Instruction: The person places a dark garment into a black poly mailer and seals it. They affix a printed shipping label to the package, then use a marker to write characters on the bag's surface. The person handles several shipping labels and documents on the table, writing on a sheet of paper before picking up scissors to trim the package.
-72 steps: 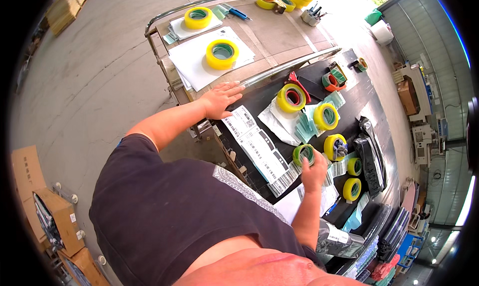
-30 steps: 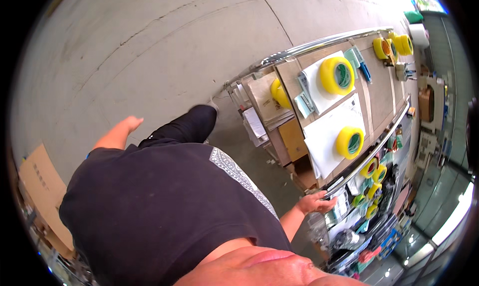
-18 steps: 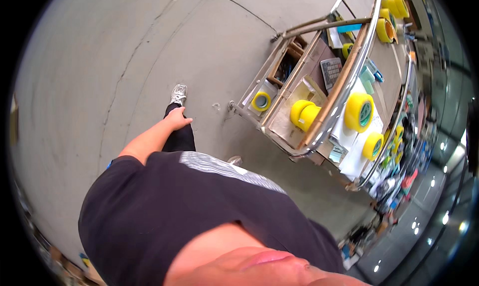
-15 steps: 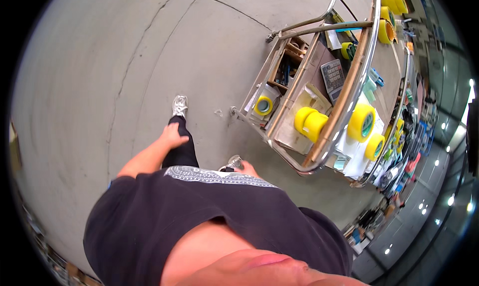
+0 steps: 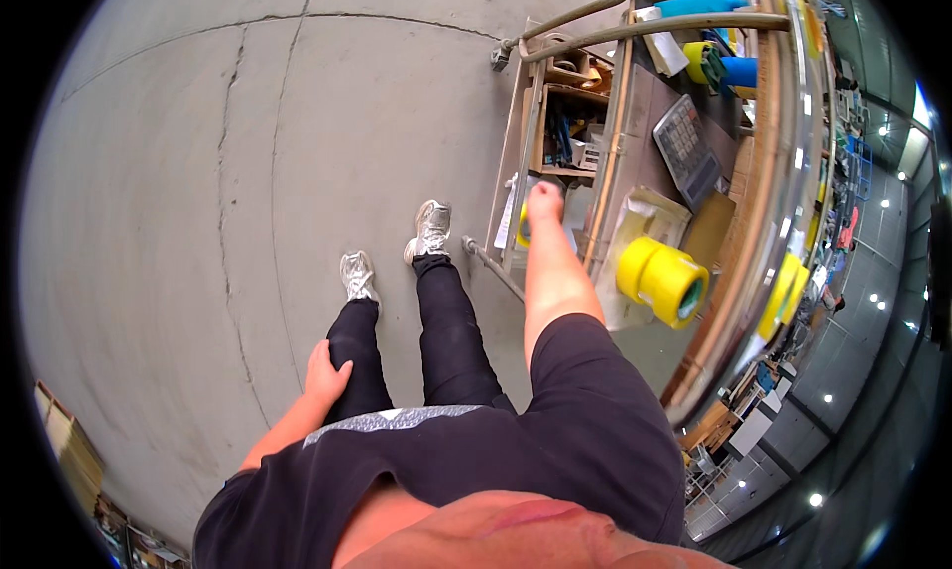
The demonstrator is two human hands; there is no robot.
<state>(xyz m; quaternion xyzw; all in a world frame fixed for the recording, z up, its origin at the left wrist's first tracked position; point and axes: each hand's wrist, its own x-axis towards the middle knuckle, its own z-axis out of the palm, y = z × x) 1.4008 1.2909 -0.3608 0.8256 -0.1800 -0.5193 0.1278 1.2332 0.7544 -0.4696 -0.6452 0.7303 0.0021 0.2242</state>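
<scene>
My left hand point(image 5: 325, 373) hangs beside my left thigh, thumb apart from the fingers and nothing in it. Over the lower shelf of a metal-railed cart point(image 5: 635, 123), my right hand point(image 5: 544, 204) is stretched out with its fingers curled in. Whatever it may hold is hidden. A yellow tape roll point(image 5: 524, 226) on that shelf sits right beside the hand, partly covered by it. Whether they touch I cannot tell. On the level above, a pair of yellow tape rolls point(image 5: 662, 281) lies next to an opened cardboard box point(image 5: 650, 212) and a grey calculator point(image 5: 686, 150).
The cart's wooden compartments point(image 5: 570, 123) hold small dark items. Blue and yellow rolls point(image 5: 729, 71) lie at its far end. A caster point(image 5: 501, 55) and a bent metal leg point(image 5: 493, 268) meet the concrete floor point(image 5: 178, 222). Stacked boards point(image 5: 67, 440) stand at lower left.
My right hand has gone from beside my body forward to the cart's lower shelf. The cart appears closer, and both my feet now show side by side. My left hand has lowered along the thigh.
</scene>
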